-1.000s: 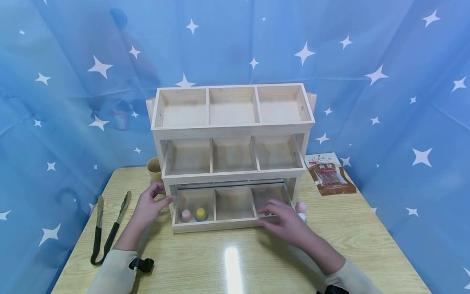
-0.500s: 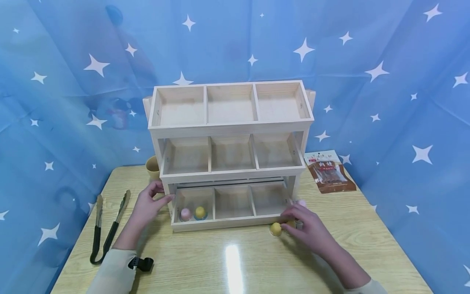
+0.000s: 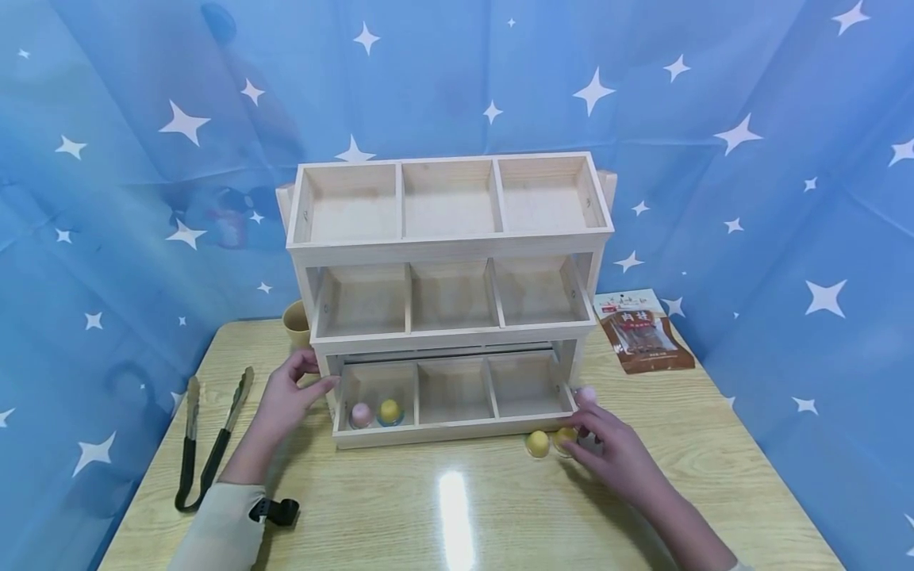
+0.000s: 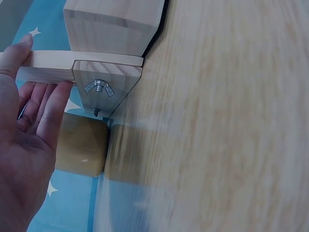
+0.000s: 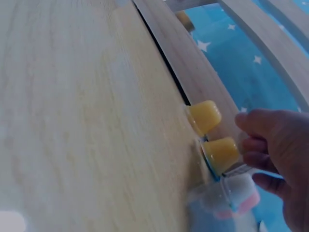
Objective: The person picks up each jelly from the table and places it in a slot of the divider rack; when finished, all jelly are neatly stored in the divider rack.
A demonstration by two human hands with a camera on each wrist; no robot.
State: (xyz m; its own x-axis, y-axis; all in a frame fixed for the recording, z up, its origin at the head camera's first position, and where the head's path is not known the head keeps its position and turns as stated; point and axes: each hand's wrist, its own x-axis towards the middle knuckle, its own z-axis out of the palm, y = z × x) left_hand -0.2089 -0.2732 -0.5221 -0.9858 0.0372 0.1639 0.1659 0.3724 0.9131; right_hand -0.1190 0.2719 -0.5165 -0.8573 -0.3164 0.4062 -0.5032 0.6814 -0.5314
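Left hand (image 3: pixel 287 396): clamped on the left side post of the wooden rack (image 3: pixel 454 339), thumb on one face, fingers on the other.
Right hand (image 3: pixel 610 450): fingers loosely bent, thumb apart from them, no cup in the grip; by the front right corner of the bottom tray (image 3: pixel 414 436), but cannot tell if touching.
Two yellow cups (image 3: pixel 538 444): side by side on the table (image 3: pixel 357 507), before the tray's right end; right one nearest the right hand, both well apart from the left.
Loose pink cup (image 3: pixel 585 395): just past the right fingers, partly hidden.
Tray's left box: holding one pink and one yellow cup.
Cup feel: likely light, smooth, a bit slippery, easy to tip or squash.
Cup hold: best by the sides, above the wide rim, with a gentle pinch.
Rack feel: likely stiff and much heavier; best held by the side posts.
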